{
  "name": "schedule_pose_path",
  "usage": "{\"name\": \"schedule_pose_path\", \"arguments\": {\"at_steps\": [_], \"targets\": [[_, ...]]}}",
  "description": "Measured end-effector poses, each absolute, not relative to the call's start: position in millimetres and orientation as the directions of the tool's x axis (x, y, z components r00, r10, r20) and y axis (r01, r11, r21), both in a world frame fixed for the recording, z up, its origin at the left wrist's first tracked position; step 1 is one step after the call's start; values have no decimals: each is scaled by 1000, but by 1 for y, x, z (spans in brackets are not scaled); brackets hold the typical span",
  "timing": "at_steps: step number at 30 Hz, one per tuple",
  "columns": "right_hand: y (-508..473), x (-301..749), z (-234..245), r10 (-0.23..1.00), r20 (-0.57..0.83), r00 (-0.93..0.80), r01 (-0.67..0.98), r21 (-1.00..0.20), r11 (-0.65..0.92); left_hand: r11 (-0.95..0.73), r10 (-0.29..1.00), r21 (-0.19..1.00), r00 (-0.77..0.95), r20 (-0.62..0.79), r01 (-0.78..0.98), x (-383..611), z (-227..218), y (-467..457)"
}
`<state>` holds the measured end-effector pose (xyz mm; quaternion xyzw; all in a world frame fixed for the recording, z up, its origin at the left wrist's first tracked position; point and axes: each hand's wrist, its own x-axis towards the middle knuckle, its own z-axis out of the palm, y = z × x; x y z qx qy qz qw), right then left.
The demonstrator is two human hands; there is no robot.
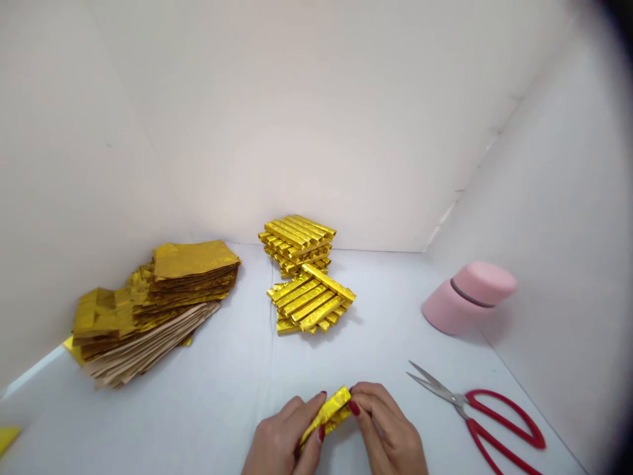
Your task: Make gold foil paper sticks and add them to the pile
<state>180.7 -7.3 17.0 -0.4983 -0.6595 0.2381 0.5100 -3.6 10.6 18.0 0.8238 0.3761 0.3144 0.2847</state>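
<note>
Between my two hands, low in the head view, is a folded piece of gold foil paper (328,410). My left hand (287,435) grips its near left part between thumb and fingers. At its far right end, the thumb and fingertips of my right hand (388,425) pinch the edge. Beyond my hands lies a crisscrossed pile of folded gold strips (316,302). Behind that pile stands a taller stack of similar strips (299,236), laid in crossing layers.
On the left is a large, uneven stack of gold paper sheets (195,260) with tan backs. Red-handled scissors (459,399) lie with blades slightly apart at right. A pink lidded container (455,307) stands behind them. White walls (316,132) enclose the white tabletop (208,409).
</note>
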Motion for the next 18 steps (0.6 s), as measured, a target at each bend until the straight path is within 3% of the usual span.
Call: {"name": "schedule_pose_path", "arguments": {"at_steps": [5,10,18], "targets": [[-7,177,15,913,392,110,373,-868,328,-514,817,752,504,282,413,-4,11,8],[-5,177,18,970,218,110,162,-966,199,-462,850,805,447,280,373,-2,1,7],[-6,165,18,980,91,176,31,-996,87,-510,806,755,536,253,411,-7,11,10]]}}
